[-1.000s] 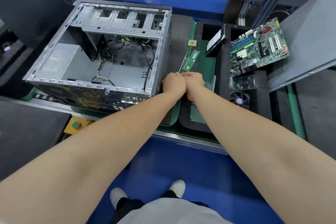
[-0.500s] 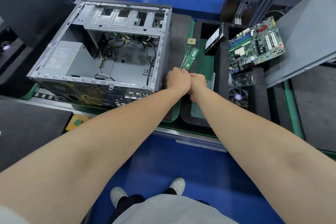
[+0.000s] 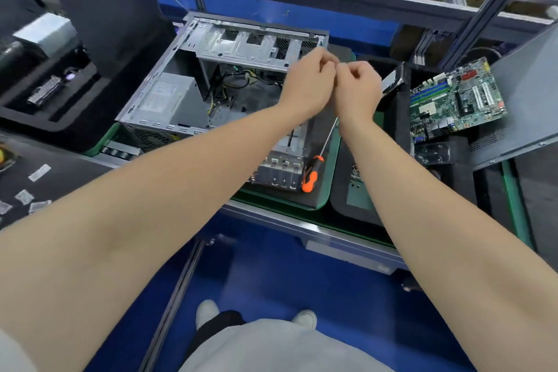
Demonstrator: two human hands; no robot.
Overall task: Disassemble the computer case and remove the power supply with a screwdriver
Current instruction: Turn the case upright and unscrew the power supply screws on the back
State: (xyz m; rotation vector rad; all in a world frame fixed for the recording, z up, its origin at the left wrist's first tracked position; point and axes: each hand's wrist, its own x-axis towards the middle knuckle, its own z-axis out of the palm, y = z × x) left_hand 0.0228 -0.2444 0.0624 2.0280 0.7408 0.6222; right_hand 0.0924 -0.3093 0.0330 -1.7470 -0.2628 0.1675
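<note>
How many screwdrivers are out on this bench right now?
1. An orange-and-black-handled screwdriver lies on the tray just right of the open computer case, tip pointing away from the person. Others may be hidden from view.

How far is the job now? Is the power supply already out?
Done: side panel off, motherboard out. In hand: left hand and right hand meet, fingers curled, above the case; screwdriver lies beside it. Left: power supply sits inside the case.
</note>
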